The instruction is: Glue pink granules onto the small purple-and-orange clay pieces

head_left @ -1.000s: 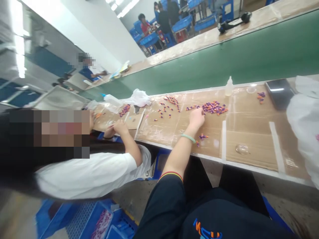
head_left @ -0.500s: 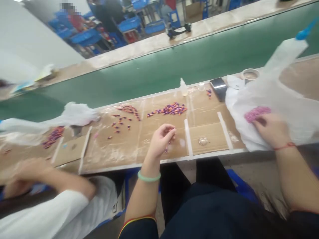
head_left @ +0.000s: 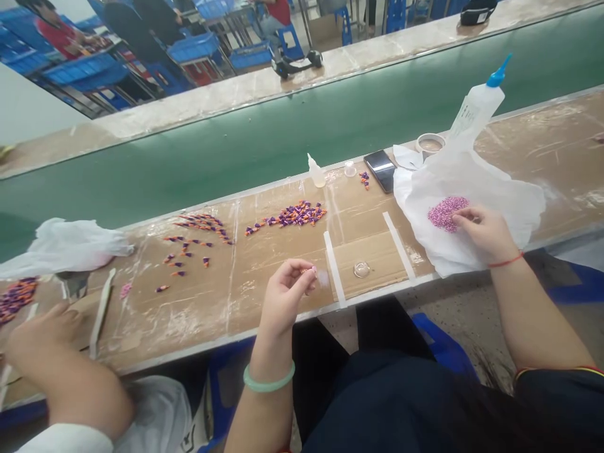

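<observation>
My left hand [head_left: 283, 296] hovers over the cardboard-covered bench [head_left: 245, 277], fingers pinched on a tiny pale piece at its fingertips. My right hand [head_left: 481, 229] rests on a white plastic bag [head_left: 472, 189], fingers curled at the edge of a heap of small pink beads [head_left: 447, 211]. A pile of purple-and-orange pieces [head_left: 290, 216] lies farther back, with more scattered to its left [head_left: 193, 236]. A small clear dish [head_left: 362, 269] sits between my hands.
A small dropper bottle [head_left: 315, 171], a phone [head_left: 381, 170], a tape roll [head_left: 430, 143] and a large blue-capped glue bottle [head_left: 476, 107] stand along the back edge. Behind runs a green conveyor belt [head_left: 283, 138]. A co-worker's hand [head_left: 42, 333] works at the left near another white bag [head_left: 66, 245].
The view has swung right. My left hand left the purple-orange pile and drew back toward me, pinching a small piece. My right hand came into view on the bag of pink beads.
</observation>
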The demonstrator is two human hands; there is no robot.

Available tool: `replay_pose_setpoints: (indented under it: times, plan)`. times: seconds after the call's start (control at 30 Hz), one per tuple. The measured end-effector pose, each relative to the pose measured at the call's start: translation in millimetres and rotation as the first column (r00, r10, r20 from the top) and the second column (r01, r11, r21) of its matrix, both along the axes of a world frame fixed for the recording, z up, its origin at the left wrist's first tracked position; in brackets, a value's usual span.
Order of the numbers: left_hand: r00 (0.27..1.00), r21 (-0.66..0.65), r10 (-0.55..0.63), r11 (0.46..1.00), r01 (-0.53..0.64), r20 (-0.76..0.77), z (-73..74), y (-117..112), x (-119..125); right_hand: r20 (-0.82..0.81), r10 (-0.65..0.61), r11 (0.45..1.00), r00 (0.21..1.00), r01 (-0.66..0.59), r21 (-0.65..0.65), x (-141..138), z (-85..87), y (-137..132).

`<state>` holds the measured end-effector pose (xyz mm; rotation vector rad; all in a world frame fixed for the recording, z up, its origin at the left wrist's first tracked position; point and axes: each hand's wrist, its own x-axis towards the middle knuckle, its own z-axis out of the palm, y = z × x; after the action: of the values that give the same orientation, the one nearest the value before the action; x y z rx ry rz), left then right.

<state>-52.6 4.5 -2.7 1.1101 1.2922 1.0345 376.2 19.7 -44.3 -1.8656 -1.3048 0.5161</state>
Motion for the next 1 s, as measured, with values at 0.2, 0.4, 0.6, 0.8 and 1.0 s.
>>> replay_pose_setpoints:
  times: [0.2,0.4,0.6,0.8,1.0]
  plan:
    - [0.999,-0.008,-0.001,1.0,0.001,0.045,-4.2,-5.9,0.5,-0.324,0.028,0.999,0.946,-0.018,0.033,-4.9,10.1,-6.6]
    - [0.99,0.034,-0.057,0.998,0.053,0.132,1.1,-8.5,30.0,-0.491,0.086,0.989,0.867,-0.017,0.144,-41.7,35.9,-19.9]
    - [0.947,0.159,-0.313,0.941,0.298,0.077,30.1,-12.8,98.6,-0.528,0.297,0.945,0.795,-0.168,0.279,-110.9,58.1,-49.1]
    - [0.929,0.196,-0.341,0.93,0.312,0.14,42.3,-16.0,122.3,-0.381,0.473,0.849,0.794,-0.296,0.437,-142.7,67.8,-59.6]
    - [0.946,0.211,-0.297,0.941,0.266,0.131,38.5,-17.4,121.7,-0.266,0.465,0.84,0.844,-0.326,0.434,-146.6,69.0,-58.4]
